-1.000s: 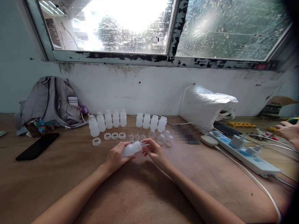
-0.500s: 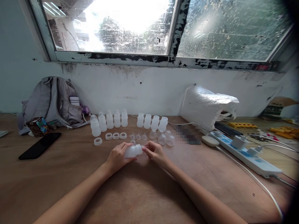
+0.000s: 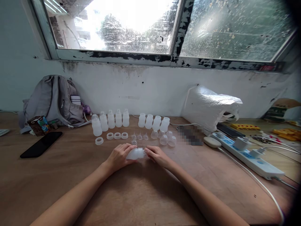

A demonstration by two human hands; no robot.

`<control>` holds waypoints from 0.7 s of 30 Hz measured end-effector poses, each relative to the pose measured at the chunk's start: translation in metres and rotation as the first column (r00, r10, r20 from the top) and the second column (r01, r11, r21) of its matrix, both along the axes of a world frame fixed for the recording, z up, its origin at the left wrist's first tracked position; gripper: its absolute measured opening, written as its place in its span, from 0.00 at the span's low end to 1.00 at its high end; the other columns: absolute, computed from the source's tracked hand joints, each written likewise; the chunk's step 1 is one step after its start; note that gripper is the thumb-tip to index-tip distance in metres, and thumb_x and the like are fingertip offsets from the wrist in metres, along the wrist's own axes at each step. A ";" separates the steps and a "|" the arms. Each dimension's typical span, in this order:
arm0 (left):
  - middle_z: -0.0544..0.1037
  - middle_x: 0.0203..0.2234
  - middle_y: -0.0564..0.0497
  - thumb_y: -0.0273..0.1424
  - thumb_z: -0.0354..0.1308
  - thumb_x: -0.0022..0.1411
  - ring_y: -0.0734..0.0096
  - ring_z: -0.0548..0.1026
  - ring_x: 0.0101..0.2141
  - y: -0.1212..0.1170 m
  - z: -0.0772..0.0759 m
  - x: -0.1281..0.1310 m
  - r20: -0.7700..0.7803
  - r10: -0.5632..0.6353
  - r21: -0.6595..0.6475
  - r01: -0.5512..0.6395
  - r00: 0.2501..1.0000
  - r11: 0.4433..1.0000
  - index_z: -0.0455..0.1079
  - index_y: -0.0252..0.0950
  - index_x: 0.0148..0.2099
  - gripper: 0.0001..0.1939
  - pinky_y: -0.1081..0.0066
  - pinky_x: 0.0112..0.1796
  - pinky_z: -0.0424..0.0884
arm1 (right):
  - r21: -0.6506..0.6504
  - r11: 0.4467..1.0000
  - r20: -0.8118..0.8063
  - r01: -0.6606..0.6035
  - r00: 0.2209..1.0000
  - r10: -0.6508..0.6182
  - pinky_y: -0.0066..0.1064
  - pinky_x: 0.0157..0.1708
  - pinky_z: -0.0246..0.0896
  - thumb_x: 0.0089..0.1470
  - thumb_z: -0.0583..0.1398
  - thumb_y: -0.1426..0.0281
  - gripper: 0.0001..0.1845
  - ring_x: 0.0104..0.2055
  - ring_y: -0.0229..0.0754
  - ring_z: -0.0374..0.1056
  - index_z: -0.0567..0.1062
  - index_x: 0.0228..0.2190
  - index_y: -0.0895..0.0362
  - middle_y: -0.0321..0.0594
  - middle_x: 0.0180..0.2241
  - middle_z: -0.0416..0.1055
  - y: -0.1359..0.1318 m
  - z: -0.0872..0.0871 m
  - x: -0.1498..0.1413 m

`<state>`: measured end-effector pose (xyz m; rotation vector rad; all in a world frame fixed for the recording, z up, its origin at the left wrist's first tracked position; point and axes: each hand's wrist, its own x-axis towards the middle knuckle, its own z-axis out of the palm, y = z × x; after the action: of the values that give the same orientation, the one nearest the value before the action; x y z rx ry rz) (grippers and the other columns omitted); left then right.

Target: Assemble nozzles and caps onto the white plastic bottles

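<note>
My left hand [image 3: 119, 157] is wrapped round a frosted white baby bottle [image 3: 134, 153], which lies on its side with its neck pointing right. At the bottle's mouth, the fingers of my right hand [image 3: 157, 155] are closed on a small clear nipple [image 3: 144, 153], partly hidden by the fingertips. Just beyond the bottle lie several more clear nipples [image 3: 139, 137]. White collar rings [image 3: 117, 136] form a row to their left. Clear dome caps [image 3: 164, 140] sit in a cluster to the right.
Several capped bottles [image 3: 111, 120] stand at the back left, open bottles [image 3: 149, 121] at the back centre. A phone [image 3: 41, 145], a carton [image 3: 39, 125] and a backpack [image 3: 53, 102] occupy the left. To the right are a white bag [image 3: 209, 108], a white puck [image 3: 212, 142] and a power strip [image 3: 249, 157].
My right fingers have shifted slightly at the bottle's mouth, and the clear piece there shows more. My left hand keeps its hold on the bottle. The view has shifted a little.
</note>
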<state>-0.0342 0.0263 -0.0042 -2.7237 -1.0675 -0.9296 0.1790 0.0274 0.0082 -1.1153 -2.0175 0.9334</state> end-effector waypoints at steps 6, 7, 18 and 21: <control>0.70 0.37 0.46 0.45 0.52 0.51 0.65 0.70 0.37 -0.001 0.002 0.001 0.007 0.008 0.004 -0.008 1.000 1.000 0.60 0.38 0.50 0.26 0.66 0.39 0.66 | 0.134 0.988 0.009 0.075 0.997 -0.076 0.24 0.19 0.43 0.52 0.48 0.57 0.21 0.19 0.32 0.49 0.60 0.16 0.58 0.31 0.15 0.53 0.000 -0.002 -0.002; 0.70 0.37 0.47 0.45 0.52 0.51 0.65 0.70 0.37 -0.002 0.002 0.001 0.008 0.001 0.007 -0.001 1.000 1.000 0.60 0.39 0.50 0.26 0.66 0.39 0.66 | 0.168 0.982 0.017 0.082 0.996 -0.086 0.24 0.19 0.43 0.51 0.50 0.58 0.19 0.20 0.32 0.50 0.61 0.18 0.57 0.31 0.16 0.54 -0.001 0.000 -0.002; 0.70 0.36 0.47 0.45 0.53 0.50 0.65 0.70 0.35 -0.006 0.000 0.006 0.004 -0.014 -0.005 0.014 1.000 1.000 0.61 0.39 0.49 0.25 0.66 0.37 0.67 | 0.105 0.983 0.058 0.153 0.985 -0.160 0.25 0.18 0.41 0.53 0.44 0.56 0.27 0.16 0.32 0.48 0.58 0.10 0.58 0.32 0.11 0.51 -0.001 -0.009 -0.007; 0.70 0.37 0.47 0.44 0.53 0.50 0.65 0.70 0.36 -0.007 0.002 0.006 0.043 -0.003 -0.014 0.004 0.999 1.000 0.61 0.38 0.48 0.25 0.67 0.37 0.67 | 0.185 0.967 0.032 0.177 0.982 -0.186 0.25 0.19 0.43 0.52 0.48 0.56 0.23 0.17 0.32 0.51 0.62 0.14 0.58 0.32 0.13 0.56 -0.004 -0.005 -0.008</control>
<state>-0.0278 0.0192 -0.0022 -2.7293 -1.0810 -0.9893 0.1709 0.0233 0.0035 -1.2072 -1.9560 0.6219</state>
